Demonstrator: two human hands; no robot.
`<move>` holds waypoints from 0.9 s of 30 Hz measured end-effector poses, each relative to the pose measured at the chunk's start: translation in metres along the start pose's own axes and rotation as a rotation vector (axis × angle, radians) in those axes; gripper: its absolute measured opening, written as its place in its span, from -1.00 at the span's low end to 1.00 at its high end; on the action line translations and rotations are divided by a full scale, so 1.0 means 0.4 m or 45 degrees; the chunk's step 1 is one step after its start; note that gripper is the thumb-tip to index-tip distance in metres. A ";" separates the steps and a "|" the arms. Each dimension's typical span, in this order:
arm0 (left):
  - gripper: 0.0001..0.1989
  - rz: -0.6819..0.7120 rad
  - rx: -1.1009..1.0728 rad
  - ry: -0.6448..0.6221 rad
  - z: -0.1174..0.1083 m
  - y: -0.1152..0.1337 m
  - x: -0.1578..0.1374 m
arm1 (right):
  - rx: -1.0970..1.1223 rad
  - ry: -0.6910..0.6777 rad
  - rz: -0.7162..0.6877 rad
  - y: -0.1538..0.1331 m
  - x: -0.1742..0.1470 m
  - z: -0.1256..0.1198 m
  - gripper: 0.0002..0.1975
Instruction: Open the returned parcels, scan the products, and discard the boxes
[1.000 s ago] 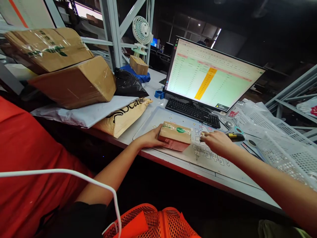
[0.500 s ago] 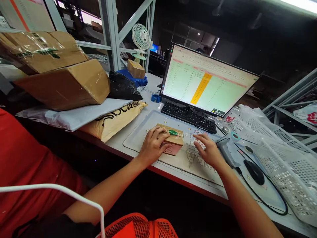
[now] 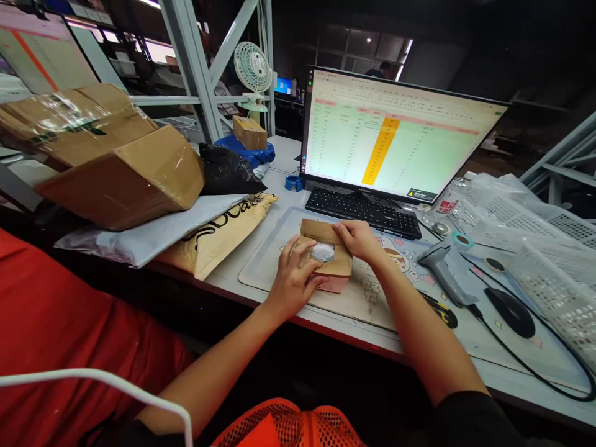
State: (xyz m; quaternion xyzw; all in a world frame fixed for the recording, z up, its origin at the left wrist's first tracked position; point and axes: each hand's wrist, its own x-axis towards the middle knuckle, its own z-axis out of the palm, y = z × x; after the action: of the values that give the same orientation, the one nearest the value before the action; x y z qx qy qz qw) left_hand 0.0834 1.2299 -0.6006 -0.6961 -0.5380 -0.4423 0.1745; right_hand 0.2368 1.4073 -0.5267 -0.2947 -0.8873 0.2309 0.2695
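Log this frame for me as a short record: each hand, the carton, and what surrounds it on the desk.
Left hand: on the carton's left side, fingers over the top, thumb at the front
Right hand: at the carton's far right, against a flap
Small carton: top open, on the desk mat
Contents: pale, shiny bundle; identity unclear
Behind: keyboard, monitor
Right of carton: scanner, mouse
Left of carton: yellow mailer, black bag, larger boxes
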 end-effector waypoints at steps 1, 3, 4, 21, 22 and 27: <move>-0.80 -0.003 0.037 -0.020 -0.007 0.003 0.004 | 0.150 -0.030 0.069 0.014 0.010 0.009 -0.45; -0.79 0.010 0.125 -0.107 -0.027 0.010 0.021 | 0.436 -0.110 0.207 0.037 0.023 0.030 -0.41; -0.79 0.029 0.170 -0.161 -0.039 0.014 0.034 | 0.543 -0.128 0.268 0.044 0.026 0.038 -0.39; -0.77 0.230 0.381 -0.194 -0.129 0.097 -0.028 | 0.614 0.010 0.142 0.060 0.021 0.059 -0.47; -0.79 0.204 0.357 -0.264 -0.141 0.088 -0.007 | 0.608 0.013 0.135 0.058 0.022 0.059 -0.49; -0.69 -0.004 0.433 -0.838 -0.134 0.035 0.220 | 0.578 0.084 0.116 0.046 0.010 0.050 -0.52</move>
State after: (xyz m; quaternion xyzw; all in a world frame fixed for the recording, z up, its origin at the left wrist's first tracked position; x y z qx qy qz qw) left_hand 0.0757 1.2387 -0.4972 -0.7612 -0.6322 -0.0993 0.1047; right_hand 0.2291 1.4183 -0.5507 -0.2737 -0.7890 0.4269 0.3469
